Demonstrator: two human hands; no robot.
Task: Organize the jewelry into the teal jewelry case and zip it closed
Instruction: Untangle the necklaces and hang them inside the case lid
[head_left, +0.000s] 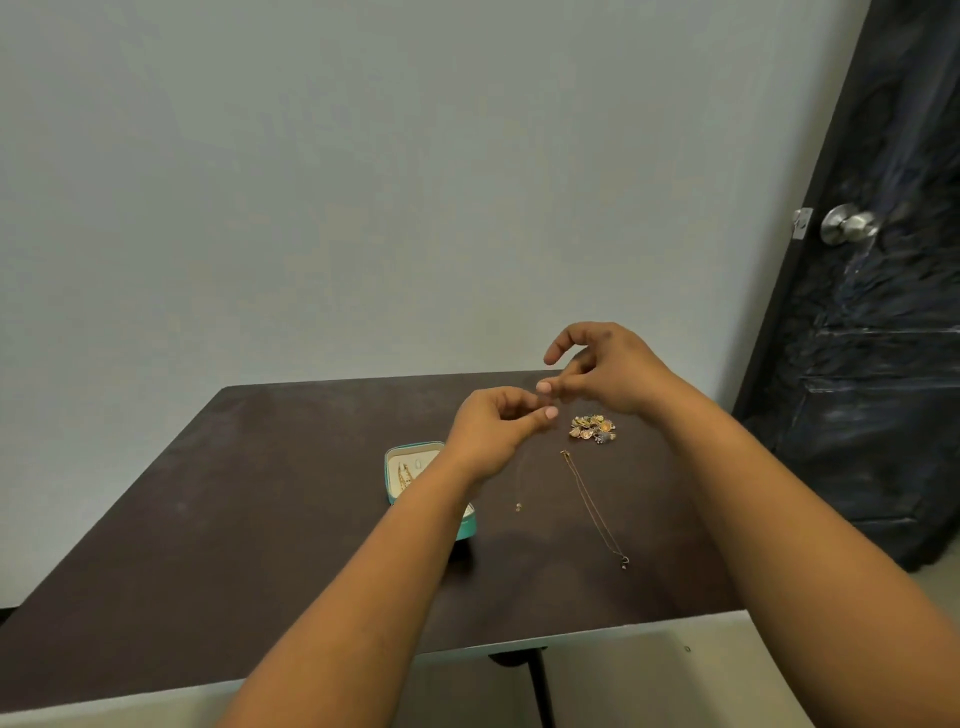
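The teal jewelry case (413, 451) lies open on the dark table (260, 519), its cream lining showing gold pieces inside; my left forearm hides its near half. My left hand (493, 431) and my right hand (608, 371) are raised above the table, fingertips close together, pinching the top of a thin chain (518, 483). The chain hangs down to a small pendant near the table. A second thin necklace (592, 506) lies stretched out on the table. A heap of gold charms (593, 428) sits under my right hand.
The table's near edge (571, 636) has a pale rim, with a black leg below it. A grey wall stands behind the table. A dark door (883, 312) with a silver knob is at the right.
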